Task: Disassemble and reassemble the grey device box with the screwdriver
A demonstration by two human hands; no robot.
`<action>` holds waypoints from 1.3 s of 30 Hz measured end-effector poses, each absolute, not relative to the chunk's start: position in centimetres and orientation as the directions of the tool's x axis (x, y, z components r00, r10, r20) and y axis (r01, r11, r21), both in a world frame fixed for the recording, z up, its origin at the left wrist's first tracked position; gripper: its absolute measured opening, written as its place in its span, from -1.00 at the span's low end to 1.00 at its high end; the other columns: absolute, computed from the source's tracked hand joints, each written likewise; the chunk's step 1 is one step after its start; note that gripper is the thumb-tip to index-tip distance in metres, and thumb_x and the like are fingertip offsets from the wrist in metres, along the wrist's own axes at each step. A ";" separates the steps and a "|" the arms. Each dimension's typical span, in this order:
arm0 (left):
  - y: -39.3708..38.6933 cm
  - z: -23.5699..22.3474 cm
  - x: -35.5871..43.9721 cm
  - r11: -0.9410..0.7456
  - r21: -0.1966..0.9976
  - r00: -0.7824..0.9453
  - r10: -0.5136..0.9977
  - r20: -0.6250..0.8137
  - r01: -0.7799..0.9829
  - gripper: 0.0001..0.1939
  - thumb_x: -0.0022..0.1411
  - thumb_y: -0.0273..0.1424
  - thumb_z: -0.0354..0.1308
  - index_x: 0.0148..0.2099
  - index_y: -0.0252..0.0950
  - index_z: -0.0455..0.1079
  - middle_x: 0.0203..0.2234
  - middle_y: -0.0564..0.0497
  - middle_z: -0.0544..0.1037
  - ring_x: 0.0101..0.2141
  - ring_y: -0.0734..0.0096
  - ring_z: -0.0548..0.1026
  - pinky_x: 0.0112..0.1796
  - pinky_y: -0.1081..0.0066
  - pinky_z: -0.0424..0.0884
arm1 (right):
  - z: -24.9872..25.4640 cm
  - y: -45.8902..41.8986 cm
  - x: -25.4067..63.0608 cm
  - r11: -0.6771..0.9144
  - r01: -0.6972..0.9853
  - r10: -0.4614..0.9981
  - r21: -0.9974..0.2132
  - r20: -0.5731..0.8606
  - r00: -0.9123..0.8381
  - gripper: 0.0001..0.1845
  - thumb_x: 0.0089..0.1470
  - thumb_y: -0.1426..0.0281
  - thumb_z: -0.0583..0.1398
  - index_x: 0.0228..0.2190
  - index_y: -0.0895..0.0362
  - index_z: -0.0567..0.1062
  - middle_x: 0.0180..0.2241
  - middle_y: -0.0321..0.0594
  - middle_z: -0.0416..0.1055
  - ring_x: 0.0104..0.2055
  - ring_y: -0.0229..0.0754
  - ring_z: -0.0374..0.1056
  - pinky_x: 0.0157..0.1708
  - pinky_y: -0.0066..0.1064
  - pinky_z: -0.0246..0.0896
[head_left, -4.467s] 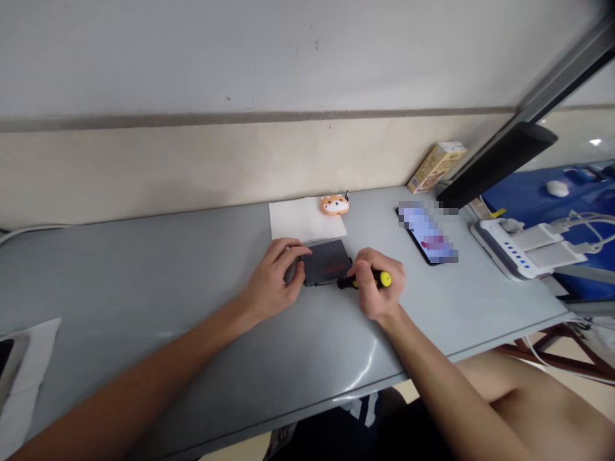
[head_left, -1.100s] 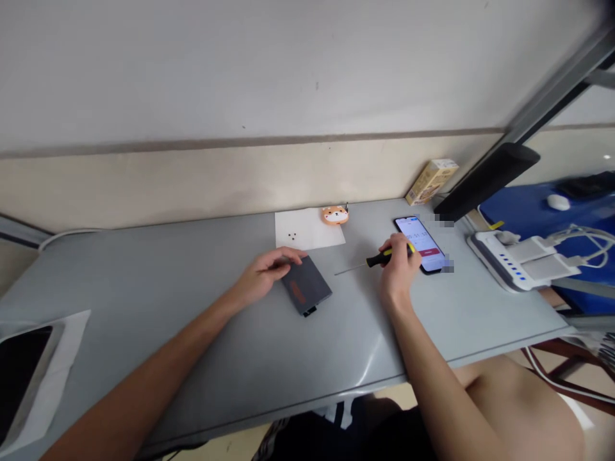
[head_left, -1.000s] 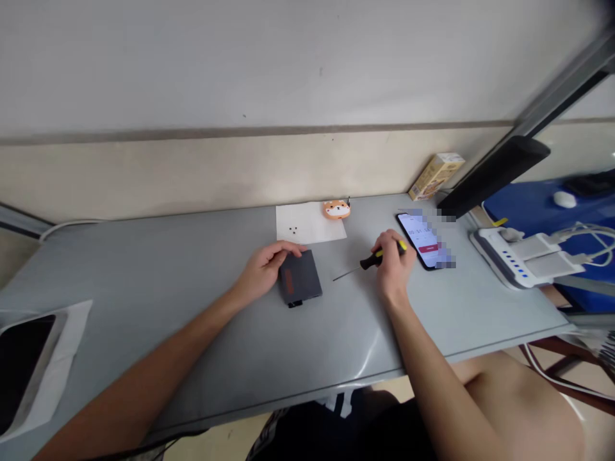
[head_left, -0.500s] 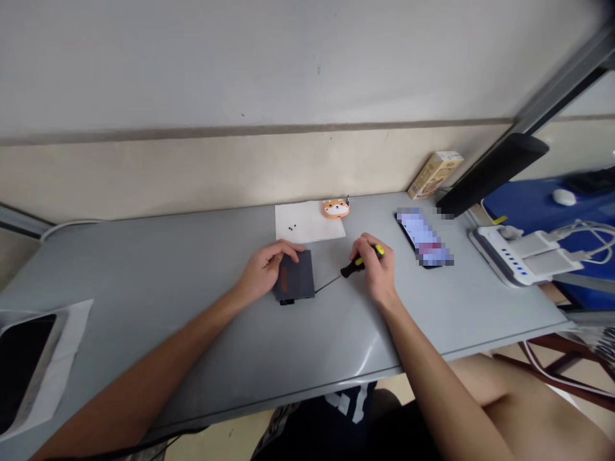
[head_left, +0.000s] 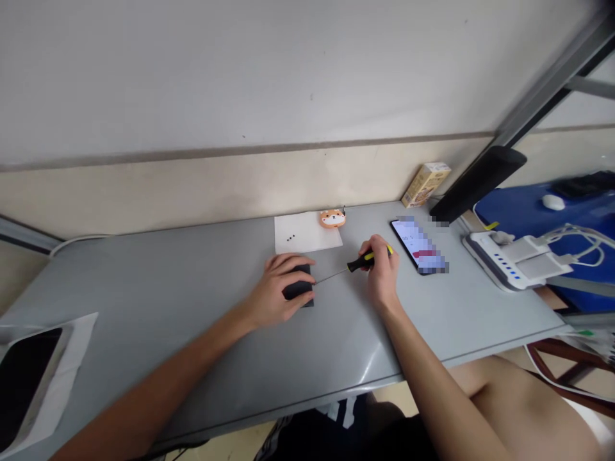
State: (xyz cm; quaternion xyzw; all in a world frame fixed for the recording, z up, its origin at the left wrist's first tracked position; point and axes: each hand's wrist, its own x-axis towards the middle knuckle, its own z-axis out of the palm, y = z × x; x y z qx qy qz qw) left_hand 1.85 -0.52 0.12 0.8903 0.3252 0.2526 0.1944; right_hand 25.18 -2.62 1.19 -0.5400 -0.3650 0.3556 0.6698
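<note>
A smooth grey desk (head_left: 202, 365), glossy near its front edge, ran along a pale wall (head_left: 240, 83). At my near left, one dark-screened device (head_left: 29, 365) with rounded corners lay on white paper (head_left: 72, 352), both cut off by the view.

Ahead, my left hand (head_left: 278, 294) was clasped over one flat, dark box (head_left: 298, 289) on the desk, hiding most of it. My right hand (head_left: 382, 272) was wrapped around one black-and-yellow screwdriver (head_left: 369, 259); its thin metal shaft reached the box's right side, though I couldn't tell whether the tip touched.

To the right lay one white power strip (head_left: 494, 272) carrying two blocky white adapters (head_left: 538, 256), and nearer my right hand one phone (head_left: 416, 244), its screen mostly blurred out. Just beyond the box, three tiny dark pieces (head_left: 291, 238) sat on one white sheet (head_left: 307, 240), with one rounded, orange-and-white animal-faced case (head_left: 332, 219) at its corner. Farther back stood one yellowish carton (head_left: 425, 186), its print too small to read, beside one black cylinder (head_left: 480, 182).
</note>
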 end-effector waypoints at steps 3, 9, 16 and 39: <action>-0.7 -0.1 2.0 -0.710 0.506 0.625 0.690 0.365 0.489 -0.88 0.40 -0.29 0.20 -0.20 -0.12 0.55 0.02 0.01 0.61 0.11 0.14 0.45 0.17 -0.02 0.23 | 1.2 -2.5 25.0 0.142 -0.097 0.886 -0.985 0.083 0.457 -0.53 0.24 0.09 0.12 -0.59 0.10 0.40 -0.56 -0.33 0.24 -0.55 -0.31 0.15 -0.54 -0.42 0.07; 1.2 0.3 1.2 -0.662 0.469 0.525 0.749 0.404 0.584 -0.81 0.43 -0.28 0.12 -0.17 -0.14 0.57 -0.02 0.00 0.63 0.07 0.17 0.49 0.16 0.02 0.25 | 1.2 -2.4 25.2 0.129 -0.136 0.875 -0.982 0.048 0.481 -0.55 0.21 0.09 0.14 -0.58 0.10 0.41 -0.57 -0.34 0.24 -0.54 -0.31 0.16 -0.53 -0.43 0.10; 8.6 -0.2 -0.6 -0.523 0.366 0.362 0.830 0.425 0.770 -0.80 0.40 -0.26 0.15 -0.13 -0.13 0.61 -0.05 -0.07 0.61 0.05 0.05 0.45 0.13 -0.04 0.25 | 0.3 -1.9 25.3 0.108 -0.144 0.872 -0.984 0.024 0.488 -0.55 0.20 0.07 0.16 -0.58 0.10 0.44 -0.55 -0.34 0.27 -0.50 -0.29 0.20 -0.51 -0.44 0.13; -1.8 1.3 0.1 -0.256 0.672 0.421 0.902 -0.092 0.695 -0.48 0.39 -0.03 0.12 0.31 -0.02 0.32 -0.17 -0.02 0.53 -0.25 0.22 0.52 -0.15 0.19 0.50 | 1.1 -2.5 26.4 0.226 0.103 0.708 -0.969 0.236 0.666 -0.58 0.25 0.21 0.11 -0.61 0.10 0.38 -0.57 -0.34 0.21 -0.53 -0.28 0.14 -0.55 -0.40 0.04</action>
